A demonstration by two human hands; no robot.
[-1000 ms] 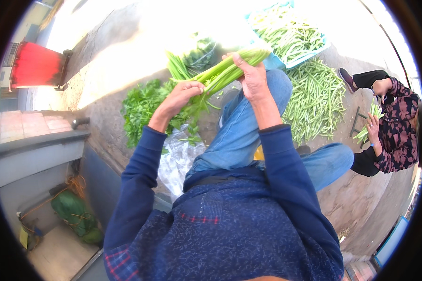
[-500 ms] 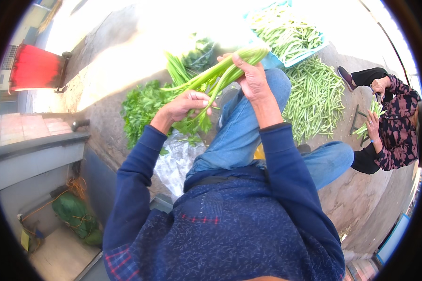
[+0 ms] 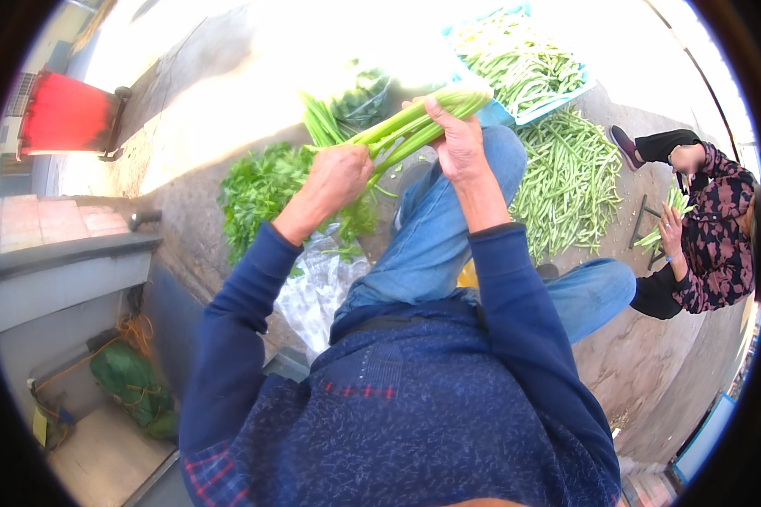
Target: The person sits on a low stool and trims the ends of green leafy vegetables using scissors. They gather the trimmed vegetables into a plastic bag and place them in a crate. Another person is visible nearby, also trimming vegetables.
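Note:
My right hand (image 3: 455, 139) grips the thick pale end of a bunch of green celery stalks (image 3: 402, 128), held up above my knees. My left hand (image 3: 336, 176) is closed around the same bunch lower down, where the stalks run into their leaves. The leafy ends hang toward a heap of leafy greens (image 3: 258, 196) on the ground to my left. I sit in blue jeans and a dark blue sweater.
A pile of green beans (image 3: 566, 182) lies on the ground at right, with a blue tray of more beans (image 3: 524, 63) beyond it. Another person (image 3: 706, 232) crouches at the far right. A clear plastic bag (image 3: 313, 287) lies by my leg. A red bin (image 3: 63, 118) stands far left.
Both hands have shifted a little along the celery bunch, the left hand twisting at the leafy part; the bunch stays raised in front of me.

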